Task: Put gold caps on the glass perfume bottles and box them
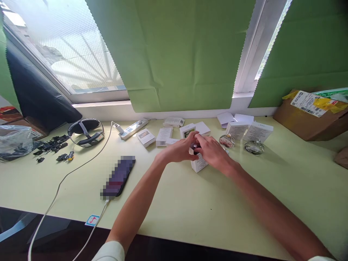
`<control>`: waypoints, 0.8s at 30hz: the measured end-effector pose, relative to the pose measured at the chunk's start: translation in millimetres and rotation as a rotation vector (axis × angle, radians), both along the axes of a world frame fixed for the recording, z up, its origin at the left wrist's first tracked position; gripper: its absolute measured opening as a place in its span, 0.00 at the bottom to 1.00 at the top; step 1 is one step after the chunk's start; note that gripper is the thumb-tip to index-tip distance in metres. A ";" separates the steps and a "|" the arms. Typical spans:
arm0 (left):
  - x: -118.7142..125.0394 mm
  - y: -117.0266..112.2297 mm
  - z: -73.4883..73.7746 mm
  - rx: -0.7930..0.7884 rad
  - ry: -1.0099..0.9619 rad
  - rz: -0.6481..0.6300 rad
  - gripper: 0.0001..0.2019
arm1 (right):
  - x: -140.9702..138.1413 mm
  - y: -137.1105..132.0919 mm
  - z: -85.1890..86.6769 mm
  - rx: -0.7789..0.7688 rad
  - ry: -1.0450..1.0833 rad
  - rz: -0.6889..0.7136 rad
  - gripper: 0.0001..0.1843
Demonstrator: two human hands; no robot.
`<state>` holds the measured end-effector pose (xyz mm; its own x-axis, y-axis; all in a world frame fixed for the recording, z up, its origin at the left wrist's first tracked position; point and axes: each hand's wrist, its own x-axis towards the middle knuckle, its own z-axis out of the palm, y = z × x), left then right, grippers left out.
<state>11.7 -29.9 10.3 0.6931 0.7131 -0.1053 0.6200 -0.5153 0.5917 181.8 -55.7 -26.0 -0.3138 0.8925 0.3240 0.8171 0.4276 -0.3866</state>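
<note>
The table point(174, 214) spreads widest, with a cardboard box point(301, 125) at its right end; near the middle, the left hand point(181, 148) and right hand point(213, 150) meet over a white carton point(199, 165), fingers bent inward and partly closed around its top; the cartons lying to the left point(146, 137) look closed, while two upright cartons point(237, 130) stand to the right; near those, two glass bottles point(253, 147) sit unboxed, so the work seems partway, this carton unfinished; smallest, something dark point(195, 146) shows between the hands; whether they pinch it, I cannot tell.
</note>
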 end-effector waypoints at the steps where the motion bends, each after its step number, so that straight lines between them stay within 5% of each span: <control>1: -0.8 0.8 0.5 -0.005 -0.002 0.004 0.37 | 0.0 0.1 -0.3 0.018 0.011 -0.006 0.14; 13: 3.3 -1.5 2.1 -0.030 0.018 0.071 0.39 | 4.7 4.3 3.6 0.148 0.173 -0.100 0.17; 24: -3.2 2.4 0.7 -0.068 0.006 0.012 0.39 | 19.2 0.2 24.4 0.012 0.585 -0.181 0.18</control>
